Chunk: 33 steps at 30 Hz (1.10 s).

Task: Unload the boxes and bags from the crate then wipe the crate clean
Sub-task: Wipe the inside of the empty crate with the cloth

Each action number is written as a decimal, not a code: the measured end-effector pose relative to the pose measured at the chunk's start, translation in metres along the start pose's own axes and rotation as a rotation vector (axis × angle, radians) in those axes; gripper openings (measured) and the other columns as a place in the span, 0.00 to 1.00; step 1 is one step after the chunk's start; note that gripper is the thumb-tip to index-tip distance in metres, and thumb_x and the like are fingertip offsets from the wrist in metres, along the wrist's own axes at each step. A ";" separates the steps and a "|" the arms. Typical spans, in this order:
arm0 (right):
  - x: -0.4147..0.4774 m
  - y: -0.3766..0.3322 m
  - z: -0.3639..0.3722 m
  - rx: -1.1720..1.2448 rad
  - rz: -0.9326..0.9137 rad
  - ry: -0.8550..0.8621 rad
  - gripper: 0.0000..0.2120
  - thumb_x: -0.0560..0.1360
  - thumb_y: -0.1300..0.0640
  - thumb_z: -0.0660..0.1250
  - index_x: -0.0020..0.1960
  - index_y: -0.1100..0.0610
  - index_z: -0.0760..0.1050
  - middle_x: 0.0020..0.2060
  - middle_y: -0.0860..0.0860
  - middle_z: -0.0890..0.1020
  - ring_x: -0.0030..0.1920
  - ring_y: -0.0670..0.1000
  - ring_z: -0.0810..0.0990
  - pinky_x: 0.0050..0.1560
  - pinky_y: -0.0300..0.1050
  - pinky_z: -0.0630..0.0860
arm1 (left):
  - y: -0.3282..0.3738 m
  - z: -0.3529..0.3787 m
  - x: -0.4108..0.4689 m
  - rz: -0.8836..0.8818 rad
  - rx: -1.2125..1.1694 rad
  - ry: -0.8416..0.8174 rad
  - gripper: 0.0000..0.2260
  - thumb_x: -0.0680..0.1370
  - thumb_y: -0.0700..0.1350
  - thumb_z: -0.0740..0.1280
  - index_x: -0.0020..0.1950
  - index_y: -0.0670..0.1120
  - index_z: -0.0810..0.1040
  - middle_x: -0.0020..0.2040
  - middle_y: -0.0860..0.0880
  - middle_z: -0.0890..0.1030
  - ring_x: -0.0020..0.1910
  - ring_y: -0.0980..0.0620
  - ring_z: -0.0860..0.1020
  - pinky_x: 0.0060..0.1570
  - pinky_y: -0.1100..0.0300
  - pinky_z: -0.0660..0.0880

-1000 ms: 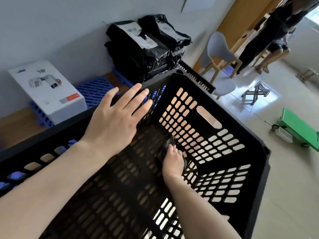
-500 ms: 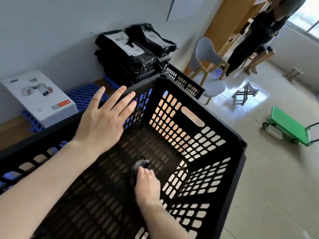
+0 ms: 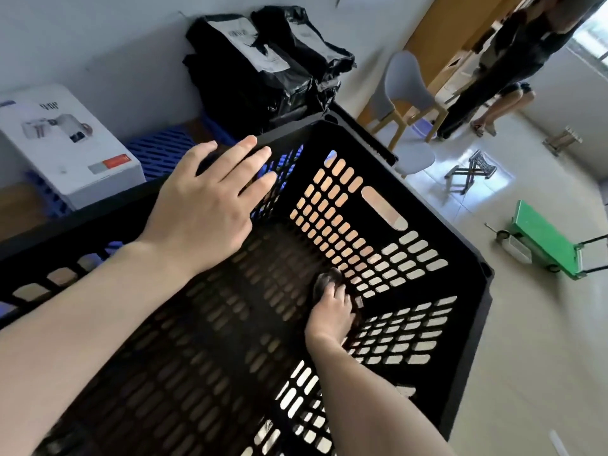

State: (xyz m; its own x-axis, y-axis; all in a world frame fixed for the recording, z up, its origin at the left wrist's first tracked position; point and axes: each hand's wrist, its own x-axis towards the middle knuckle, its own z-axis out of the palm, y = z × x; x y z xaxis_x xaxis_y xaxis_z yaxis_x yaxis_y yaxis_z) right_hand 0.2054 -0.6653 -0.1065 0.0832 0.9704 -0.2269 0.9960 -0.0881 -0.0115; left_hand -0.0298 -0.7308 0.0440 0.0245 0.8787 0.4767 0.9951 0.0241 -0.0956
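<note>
The fingers (image 3: 245, 149) of the left hand (image 3: 210, 205) are being held straight and a little spread. They are being laid over the far rim of the crate (image 3: 437, 232), and nothing is being gripped by them. Whether the rim is really being touched cannot be told for sure. The fingers (image 3: 334, 292) of the right hand (image 3: 330, 312) are being curled down around a dark cloth (image 3: 325, 279). It is being pressed onto the crate floor, in the corner where two slotted walls are meeting.

Nothing except this hand and the cloth is being seen inside the crate, so the unloading is judged as done and the wiping as the step in hand. The black bags (image 3: 263, 70) are being seen piled at the wall behind the crate. The white box (image 3: 65, 143) is being seen on the blue pallet (image 3: 161, 149) beside them.

For a good wipe, the crate is best steadied at the rim by the left hand while the cloth is being pushed. The floor ribs and the corners are probably where dirt is being held, so firm pressure is needed there. The cloth should be bunched tightly, because a loose edge is likely to be caught in the slots.
</note>
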 end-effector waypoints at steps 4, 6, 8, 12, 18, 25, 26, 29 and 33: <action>-0.062 -0.023 0.023 0.110 -0.054 0.124 0.19 0.76 0.67 0.60 0.65 0.60 0.75 0.63 0.61 0.77 0.61 0.60 0.77 0.59 0.51 0.75 | -0.001 -0.001 0.004 -0.006 -0.039 0.017 0.20 0.78 0.43 0.59 0.70 0.44 0.72 0.75 0.45 0.68 0.76 0.46 0.62 0.66 0.45 0.64; -0.088 -0.036 0.022 0.133 -0.143 0.061 0.16 0.68 0.67 0.60 0.49 0.60 0.84 0.48 0.60 0.84 0.43 0.58 0.85 0.39 0.47 0.82 | -0.001 -0.001 0.003 -0.008 -0.026 0.010 0.20 0.78 0.43 0.58 0.70 0.44 0.72 0.75 0.45 0.68 0.76 0.46 0.62 0.66 0.45 0.64; -0.109 -0.040 0.019 0.153 -0.176 0.000 0.22 0.69 0.64 0.54 0.52 0.58 0.84 0.50 0.58 0.84 0.44 0.55 0.84 0.39 0.44 0.82 | -0.002 -0.002 0.003 0.002 -0.017 0.004 0.21 0.78 0.43 0.57 0.70 0.43 0.72 0.75 0.44 0.67 0.77 0.46 0.61 0.66 0.45 0.63; -0.125 -0.040 0.033 0.076 -0.260 -0.156 0.24 0.81 0.62 0.50 0.76 0.49 0.57 0.74 0.53 0.63 0.69 0.54 0.67 0.64 0.48 0.69 | -0.002 -0.006 0.000 0.020 -0.013 -0.012 0.20 0.78 0.42 0.57 0.70 0.42 0.73 0.75 0.43 0.67 0.77 0.44 0.61 0.68 0.43 0.62; -0.045 -0.010 -0.031 0.239 0.109 0.139 0.25 0.80 0.64 0.54 0.74 0.49 0.60 0.68 0.50 0.69 0.63 0.54 0.70 0.56 0.48 0.71 | -0.002 -0.006 -0.001 0.032 -0.038 -0.006 0.19 0.77 0.41 0.61 0.68 0.41 0.74 0.75 0.42 0.67 0.76 0.44 0.61 0.69 0.43 0.61; 0.017 0.025 -0.036 -0.051 0.134 0.083 0.16 0.80 0.61 0.53 0.65 0.53 0.70 0.63 0.51 0.74 0.62 0.55 0.70 0.64 0.49 0.67 | -0.002 -0.001 0.001 0.035 -0.038 0.010 0.19 0.77 0.42 0.61 0.68 0.40 0.75 0.74 0.41 0.68 0.76 0.43 0.62 0.70 0.42 0.60; 0.015 0.027 -0.027 -0.124 0.103 0.051 0.16 0.80 0.61 0.52 0.64 0.54 0.71 0.62 0.51 0.75 0.62 0.54 0.71 0.64 0.48 0.66 | -0.002 0.001 0.001 0.035 -0.034 0.015 0.19 0.78 0.42 0.61 0.68 0.40 0.75 0.74 0.41 0.68 0.76 0.43 0.62 0.71 0.42 0.60; 0.010 0.026 -0.004 -0.205 0.076 0.051 0.17 0.81 0.63 0.49 0.64 0.59 0.71 0.61 0.54 0.76 0.62 0.54 0.73 0.63 0.47 0.67 | -0.003 0.002 0.001 0.027 -0.032 0.028 0.18 0.78 0.42 0.60 0.68 0.41 0.75 0.74 0.42 0.68 0.76 0.44 0.63 0.70 0.42 0.60; -0.008 0.014 0.004 -0.211 0.082 0.025 0.17 0.80 0.66 0.47 0.65 0.65 0.69 0.61 0.60 0.76 0.61 0.57 0.75 0.59 0.49 0.71 | -0.002 -0.001 0.003 0.016 -0.033 0.017 0.19 0.78 0.42 0.59 0.68 0.41 0.74 0.74 0.43 0.68 0.76 0.45 0.62 0.70 0.42 0.60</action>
State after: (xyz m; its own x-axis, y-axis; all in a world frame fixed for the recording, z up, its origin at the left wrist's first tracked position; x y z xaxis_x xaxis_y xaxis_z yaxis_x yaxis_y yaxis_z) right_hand 0.2182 -0.6747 -0.1090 0.1619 0.9674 -0.1948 0.9702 -0.1199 0.2106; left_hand -0.0317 -0.7288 0.0469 0.0419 0.8708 0.4898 0.9972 -0.0059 -0.0748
